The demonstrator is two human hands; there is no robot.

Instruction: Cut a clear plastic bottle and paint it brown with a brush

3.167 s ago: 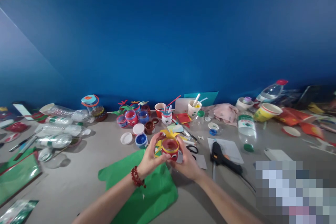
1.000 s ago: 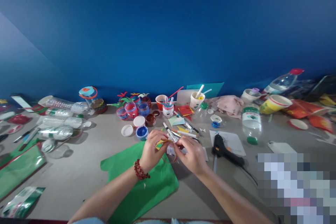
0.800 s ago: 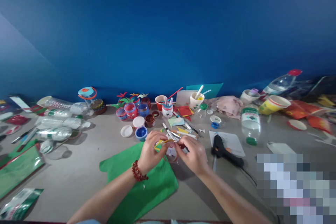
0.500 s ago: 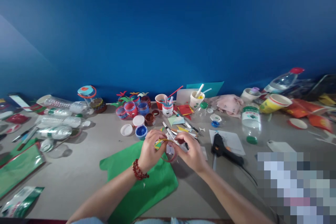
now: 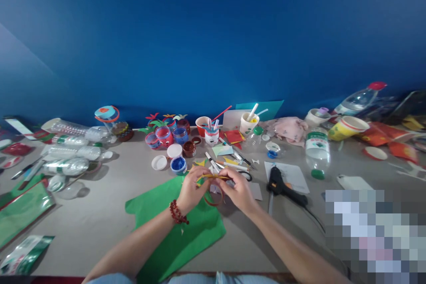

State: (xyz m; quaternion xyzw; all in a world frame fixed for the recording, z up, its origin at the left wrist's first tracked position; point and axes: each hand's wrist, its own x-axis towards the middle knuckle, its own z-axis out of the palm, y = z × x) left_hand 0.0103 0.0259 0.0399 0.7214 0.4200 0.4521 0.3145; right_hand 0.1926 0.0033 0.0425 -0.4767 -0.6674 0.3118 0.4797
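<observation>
Between my two hands is a narrow yellow strip (image 5: 214, 176), pinched at both ends and held level above the table. My left hand (image 5: 193, 188), with a red beaded bracelet at the wrist, grips its left end between thumb and fingers. My right hand (image 5: 240, 191) pinches the other end in the same way. Below the strip hangs a thin reddish-brown loop (image 5: 213, 204); whether it is joined to the strip I cannot tell. Under my left forearm lies a green sheet (image 5: 203, 226). Pens and yellow scraps (image 5: 200, 163) lie just beyond my fingers.
A black glue gun (image 5: 279, 182) rests on white paper to the right, its cord trailing forward. Paint pots (image 5: 179, 165) and decorated cups (image 5: 211, 136) stand behind my hands. Plastic bottles (image 5: 66, 166) lie at left; a green-capped bottle (image 5: 317, 153) stands inverted at right.
My right hand's fingers have closed in on the strip's right end, and the strip now looks straighter between the hands. The view has shifted slightly.
</observation>
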